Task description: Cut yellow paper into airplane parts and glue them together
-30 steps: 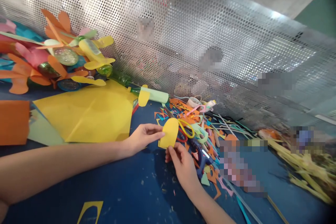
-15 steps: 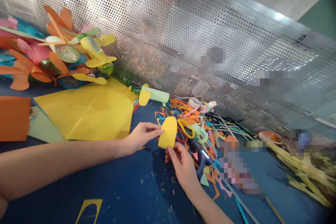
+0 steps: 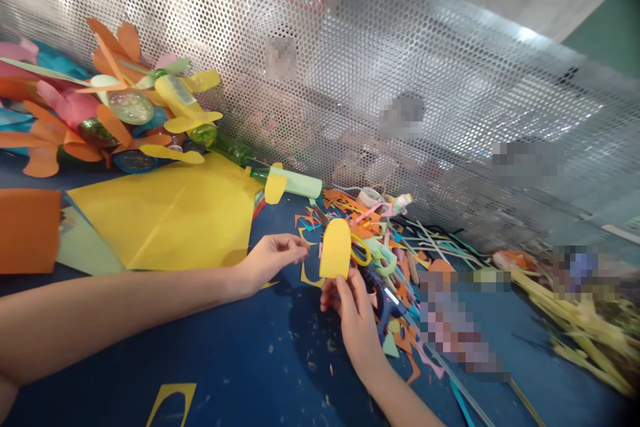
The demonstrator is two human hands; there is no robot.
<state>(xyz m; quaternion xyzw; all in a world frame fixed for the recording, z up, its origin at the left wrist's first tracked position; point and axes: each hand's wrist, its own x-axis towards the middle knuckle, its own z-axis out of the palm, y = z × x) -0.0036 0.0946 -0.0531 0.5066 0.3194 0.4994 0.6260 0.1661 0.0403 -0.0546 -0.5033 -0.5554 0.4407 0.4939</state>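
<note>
Two bare hands are over a blue table (image 3: 225, 353), and the yellow paper piece (image 3: 335, 248) is upright between them, its rounded end up, in the grasp of the right hand (image 3: 359, 320), which pinches its lower edge between thumb and fingers. The left hand (image 3: 275, 260) is apart from the piece, just beside it, with fingers bent toward the thumb; whether their tips meet, I cannot tell. Behind the piece lie a yellow handle loop (image 3: 361, 250) and mixed paper scraps (image 3: 373, 223), with a dark blue glue gun (image 3: 389, 303) near the right hand. Beyond the left hand is a large yellow sheet (image 3: 190, 213), and past its far right corner lies a green bottle (image 3: 257, 175) with a pale green wrap (image 3: 304, 185), near the perforated metal panel (image 3: 350, 80)
</note>
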